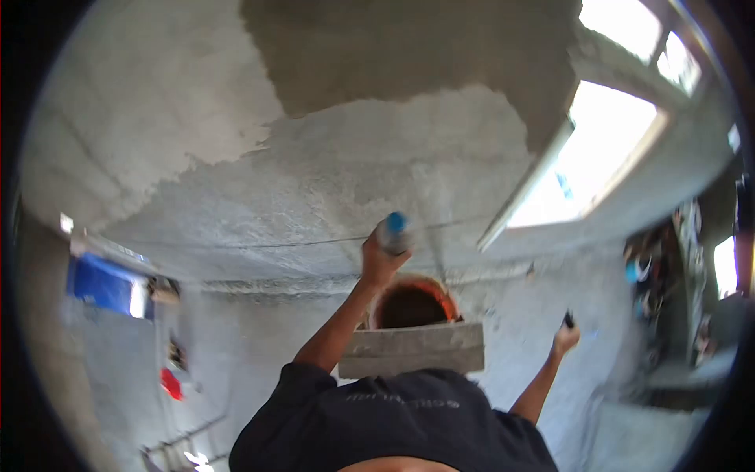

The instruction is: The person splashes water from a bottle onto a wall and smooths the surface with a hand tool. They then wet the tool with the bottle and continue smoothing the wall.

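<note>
My left hand is wrapped round a pale, motion-blurred bottle with a blue top. It is raised in front of the grey wall, above a round container with an orange rim and a dark inside. Off to the right, my right hand is closed on a small black object, perhaps a handle; the rest of it cannot be made out. Between my body and the container lies a grey board.
A dark, damp-looking patch covers the upper wall. At right is a bright window, with cluttered shelves beyond. A blue object and a red item are at left, near a metal frame.
</note>
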The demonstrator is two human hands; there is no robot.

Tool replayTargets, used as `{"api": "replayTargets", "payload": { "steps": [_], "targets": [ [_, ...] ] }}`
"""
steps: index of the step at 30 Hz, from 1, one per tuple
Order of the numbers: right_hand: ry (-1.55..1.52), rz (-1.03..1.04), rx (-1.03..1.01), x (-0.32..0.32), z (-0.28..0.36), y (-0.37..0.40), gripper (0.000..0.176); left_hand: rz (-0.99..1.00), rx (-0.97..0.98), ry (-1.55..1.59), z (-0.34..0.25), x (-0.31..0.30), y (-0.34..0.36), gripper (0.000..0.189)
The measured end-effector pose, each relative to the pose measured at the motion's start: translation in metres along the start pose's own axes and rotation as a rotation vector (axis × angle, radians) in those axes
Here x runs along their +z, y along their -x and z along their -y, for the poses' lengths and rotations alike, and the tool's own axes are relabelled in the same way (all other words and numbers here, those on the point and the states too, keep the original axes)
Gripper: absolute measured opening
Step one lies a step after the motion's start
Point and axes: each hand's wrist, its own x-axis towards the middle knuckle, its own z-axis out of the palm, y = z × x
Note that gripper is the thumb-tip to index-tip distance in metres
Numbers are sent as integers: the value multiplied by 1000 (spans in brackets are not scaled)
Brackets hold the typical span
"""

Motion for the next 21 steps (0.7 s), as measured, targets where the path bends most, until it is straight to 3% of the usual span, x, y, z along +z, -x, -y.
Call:
{"api": "replayTargets", "payload": {
  "steps": [1, 2, 3, 4, 5, 7, 8, 9, 10, 11, 12, 13, 14, 15, 16, 17, 18, 19, 21],
  "targets": [
    [-472, 192, 677, -5, -2, -4, 18, -94, -53, 35, 29, -12, 1, 48],
    [-688, 213, 938, -17, 34, -6, 20, -179, -111, 70, 59, -24, 10, 46],
    [-463, 193, 880, 8, -6, 2, 19, -313, -169, 128, 63, -39, 20, 44],
    [-376, 264, 753, 23, -1, 5, 19, -443, -220, 188, 60, -53, 26, 42],
    [-592, 379, 711, 32, 25, 7, 18, -542, -249, 208, 62, -67, 35, 43],
    [-778, 617, 928, 56, 110, 4, 13, -751, -306, 219, 67, -79, 60, 46],
    [-704, 816, 758, 76, 142, 2, 12, -867, -330, 212, 70, -79, 73, 48],
    [-664, 955, 417, 108, 153, 2, 8, -867, -359, 97, 66, -79, 88, 51],
    [-409, 1034, 247, 135, 201, 0, 11, -862, -388, -23, 66, -80, 100, 53],
    [-406, 1077, 21, 196, 203, 3, 15, -871, -391, -13, 72, -77, 112, 53],
    [-349, 1141, -310, 217, 263, -8, 17, -816, -391, -79, 77, -72, 125, 54],
    [-381, 930, -546, 232, 336, -7, 19, -759, -390, -144, 81, -66, 135, 54],
    [-375, 882, -681, 222, 422, -20, 22, -766, -392, -134, 81, -59, 142, 54],
    [-359, 909, -682, 233, 486, -30, 22, -744, -339, -181, 77, -52, 147, 54],
    [-525, 710, -896, 229, 551, -42, 23, -721, -284, -229, 73, -46, 149, 55],
    [-568, 671, -992, 238, 606, -57, 34, -726, -277, -224, 69, -48, 148, 55],
    [-571, 399, -1092, 243, 661, -70, 42, -639, -220, -330, 64, -51, 146, 54],
    [-554, 269, -1175, 242, 715, -90, 48, -550, -166, -435, 61, -51, 145, 53],
    [-770, 84, -1143, 238, 809, -126, 49, -533, -150, -430, 63, -51, 143, 54]
  ]
}}
